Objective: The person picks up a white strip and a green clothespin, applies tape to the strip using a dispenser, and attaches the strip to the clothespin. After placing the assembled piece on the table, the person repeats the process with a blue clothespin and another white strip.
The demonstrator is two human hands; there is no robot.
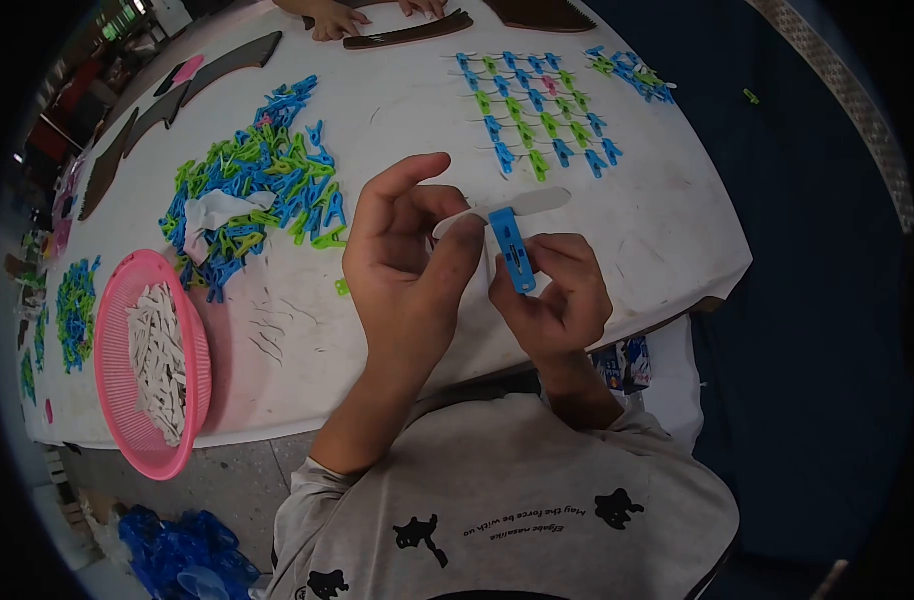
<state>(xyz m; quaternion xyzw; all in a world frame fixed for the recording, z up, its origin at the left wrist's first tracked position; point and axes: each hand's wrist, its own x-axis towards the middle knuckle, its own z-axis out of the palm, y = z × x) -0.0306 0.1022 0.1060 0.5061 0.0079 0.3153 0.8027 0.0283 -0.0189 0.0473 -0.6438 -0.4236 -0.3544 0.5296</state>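
Note:
My left hand [407,260] pinches one end of a flat white strip [544,202] with rounded ends, its index finger raised. Between the thumb and fingers of my right hand [562,298] is a blue clothespin [512,250], whose upper end overlaps the middle of the strip. Both hands are close together above the near side of the table. Beyond them stand rows of blue and green clothespins [537,162] with thin white strips among them. To the left lies a large heap of blue and green clothespins [302,190] with a white cloth-like scrap [212,218] on top.
A pink basket [112,365] of white strips overhangs the white table's [277,400] near left edge. More clothespins [77,310] lie behind it. Dark curved pieces [232,68] line the far side, where another person's hands [334,20] touch one. Blue plastic bags [187,550] sit on the floor.

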